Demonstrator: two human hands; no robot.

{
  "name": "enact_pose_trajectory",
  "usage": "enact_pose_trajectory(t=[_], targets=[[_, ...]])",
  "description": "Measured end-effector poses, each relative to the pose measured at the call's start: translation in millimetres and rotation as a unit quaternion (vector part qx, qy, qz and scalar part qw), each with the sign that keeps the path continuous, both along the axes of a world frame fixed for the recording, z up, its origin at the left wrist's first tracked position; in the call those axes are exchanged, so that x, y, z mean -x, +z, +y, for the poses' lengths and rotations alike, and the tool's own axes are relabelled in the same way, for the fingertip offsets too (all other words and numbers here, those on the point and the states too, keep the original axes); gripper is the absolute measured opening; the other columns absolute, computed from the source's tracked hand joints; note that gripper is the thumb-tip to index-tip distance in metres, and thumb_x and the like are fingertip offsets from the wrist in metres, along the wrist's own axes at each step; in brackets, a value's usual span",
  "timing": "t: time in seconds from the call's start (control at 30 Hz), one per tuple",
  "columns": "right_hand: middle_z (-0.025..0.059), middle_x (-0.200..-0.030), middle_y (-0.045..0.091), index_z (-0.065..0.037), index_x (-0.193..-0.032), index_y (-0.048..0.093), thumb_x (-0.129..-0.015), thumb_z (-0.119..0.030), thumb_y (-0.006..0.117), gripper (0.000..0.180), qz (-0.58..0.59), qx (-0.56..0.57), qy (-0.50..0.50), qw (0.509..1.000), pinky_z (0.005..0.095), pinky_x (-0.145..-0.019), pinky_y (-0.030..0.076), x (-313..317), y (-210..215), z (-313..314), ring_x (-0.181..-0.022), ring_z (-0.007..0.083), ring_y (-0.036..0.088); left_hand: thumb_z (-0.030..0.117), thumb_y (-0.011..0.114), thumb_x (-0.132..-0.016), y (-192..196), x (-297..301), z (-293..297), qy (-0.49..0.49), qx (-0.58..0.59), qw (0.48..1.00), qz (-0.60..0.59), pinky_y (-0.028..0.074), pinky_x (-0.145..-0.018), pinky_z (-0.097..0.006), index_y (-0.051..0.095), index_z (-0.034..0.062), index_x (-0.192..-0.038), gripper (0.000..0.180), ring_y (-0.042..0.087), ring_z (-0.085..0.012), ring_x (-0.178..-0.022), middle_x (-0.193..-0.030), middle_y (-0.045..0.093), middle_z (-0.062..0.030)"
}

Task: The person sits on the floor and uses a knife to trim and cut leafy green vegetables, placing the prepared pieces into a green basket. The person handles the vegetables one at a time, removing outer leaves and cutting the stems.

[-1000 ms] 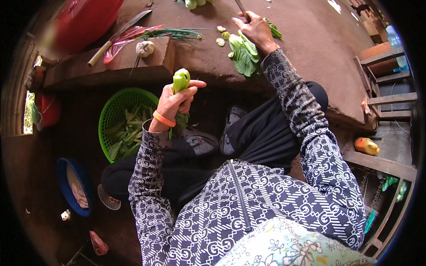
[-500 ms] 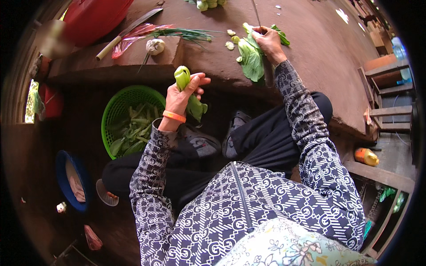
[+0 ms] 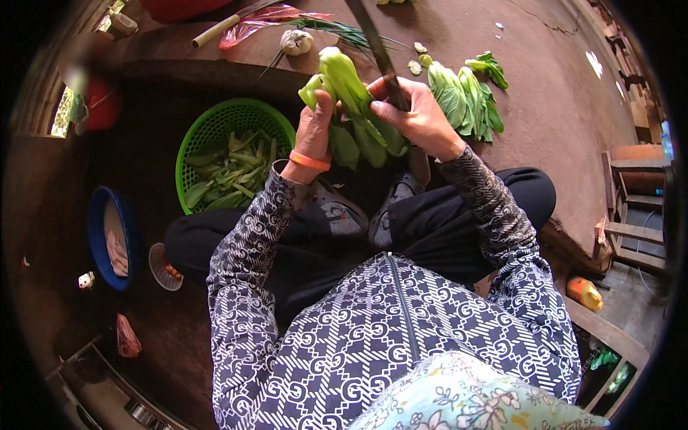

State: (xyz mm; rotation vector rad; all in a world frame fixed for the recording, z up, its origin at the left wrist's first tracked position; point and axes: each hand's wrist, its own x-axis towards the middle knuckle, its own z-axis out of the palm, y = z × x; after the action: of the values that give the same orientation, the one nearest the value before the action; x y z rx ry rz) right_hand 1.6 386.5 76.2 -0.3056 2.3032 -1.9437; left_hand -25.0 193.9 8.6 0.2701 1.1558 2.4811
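Both hands meet above the lap, w/ a bok choy head (image 3: 347, 86) between them. Left hand (image 3: 315, 132) fingers wrap its pale stem base; right hand (image 3: 416, 118) fingers close on a knife (image 3: 376, 46). Likely light, crisp stalks, floppy leaves: best held by the firm base. Green basket (image 3: 215, 125) left.

The bok choy (image 3: 351, 93) looks waxy and smooth, its leaves slightly glossy. The knife (image 3: 376, 50) blade is dull dark metal. The green basket (image 3: 215, 129) is glossy woven-look plastic. The low table (image 3: 545, 107) is worn, matt brown wood with a rough, cracked face. The wristband (image 3: 309, 160) looks like smooth orange rubber. The patterned sleeves (image 3: 244, 244) are soft matt cloth.
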Motion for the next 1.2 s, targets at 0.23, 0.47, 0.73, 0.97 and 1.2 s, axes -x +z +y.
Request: enact_pose_trajectory(t=[0.23,0.47,0.73,0.97,1.2], targets=[[0.0093,-0.084,0.069,0.002,-0.103,0.067,-0.086,-0.013,0.068,0.023,0.029,-0.067,-0.003,0.997,0.0306,-0.075,0.052,-4.8,-27.3,-4.9,-0.081,0.0106,0.062,0.014,0.085,-0.08,7.1,2.4,-0.2,0.026,0.203,0.973,0.109,0.053,-0.082,-0.025,0.07,0.0041,-0.109,0.035,0.066,-0.0095,-0.09,-0.1,0.072,-0.001],[0.0152,-0.081,0.069,-0.005,-0.124,0.062,-0.086,-0.04,0.077,0.054,0.188,-0.148,-0.057,0.969,0.0332,-0.066,0.052,-4.4,5.6,0.9,-0.074,0.0215,0.067,0.006,0.081,-0.082,13.2,11.1,-8.6,0.106,0.239,0.952,0.16,0.054,-0.081,-0.025,0.072,0.0038,-0.106,0.026,0.067,-0.01,-0.092,-0.101,0.073,-0.0025],[0.0287,-0.112,0.067,-0.013,-0.154,0.028,-0.08,-0.072,0.065,0.102,0.174,-0.191,0.035,0.965,0.0478,-0.095,0.054,-11.3,9.8,0.0,-0.103,0.045,0.068,0.006,0.083,-0.074,8.7,14.8,-22.0,0.109,0.359,0.863,0.337,0.055,-0.078,-0.028,0.071,0.0017,-0.103,0.032,0.066,-0.0102,-0.086,-0.094,0.073,-0.0026],[0.0218,-0.085,0.065,-0.015,-0.155,0.029,-0.084,-0.074,0.057,0.096,0.216,-0.22,0.024,0.951,0.043,-0.078,0.052,-6.7,-4.4,4.2,-0.079,0.0374,0.069,0.005,0.082,-0.073,14.2,14.3,-20.5,0.056,0.299,0.917,0.258,0.055,-0.078,-0.028,0.071,0.0025,-0.101,0.031,0.066,-0.011,-0.084,-0.093,0.073,-0.003],[0.0203,-0.077,0.064,-0.01,-0.137,0.044,-0.089,-0.073,0.051,0.079,0.166,-0.216,0.032,0.961,0.0434,-0.069,0.05,-7.2,-3.7,6.1,-0.074,0.0402,0.067,0.006,0.081,-0.075,22.3,7.4,-21.2,-0.019,0.317,0.93,0.184,0.054,-0.076,-0.026,0.07,0.003,-0.1,0.027,0.065,-0.0096,-0.082,-0.091,0.072,-0.001]])
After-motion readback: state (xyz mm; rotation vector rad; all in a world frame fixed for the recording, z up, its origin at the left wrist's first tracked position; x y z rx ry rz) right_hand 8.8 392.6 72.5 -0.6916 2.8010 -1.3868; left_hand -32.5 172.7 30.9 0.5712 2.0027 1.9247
